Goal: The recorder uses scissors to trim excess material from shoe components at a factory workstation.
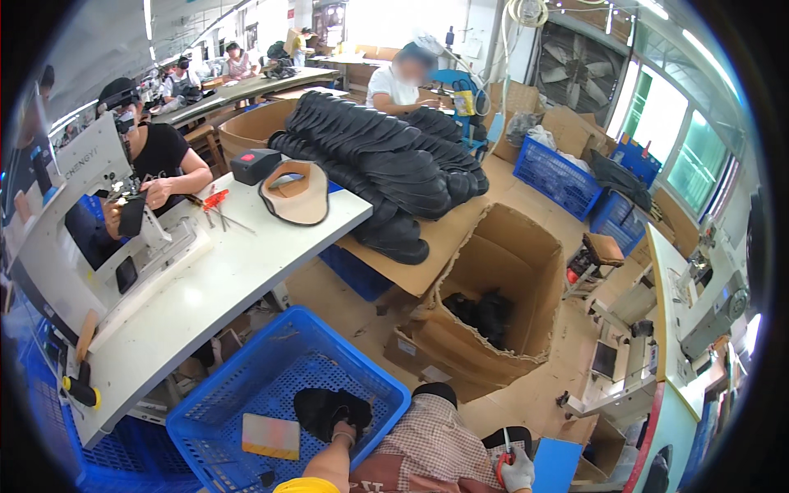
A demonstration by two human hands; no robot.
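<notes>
My left hand [345, 430] reaches down into a blue plastic basket [283, 329] and closes on a black shoe upper [320, 412]; the piece partly hides its fingertips. Beside that piece in the basket lies a pale block with a yellow edge [270, 436]. My right hand [519, 472], in a light grey glove, grips scissors [500, 466] with red handles near my lap, their blades pointing away from me. A checked apron [444, 440] covers my lap between the two hands.
A torn cardboard box [509, 287] holding black pieces stands ahead. Behind it, stacked black uppers [386, 156] cover a cardboard-topped table. At left, a co-worker [164, 164] sits at a sewing machine [99, 197] on a white table [246, 238]. Another machine [715, 287] stands right.
</notes>
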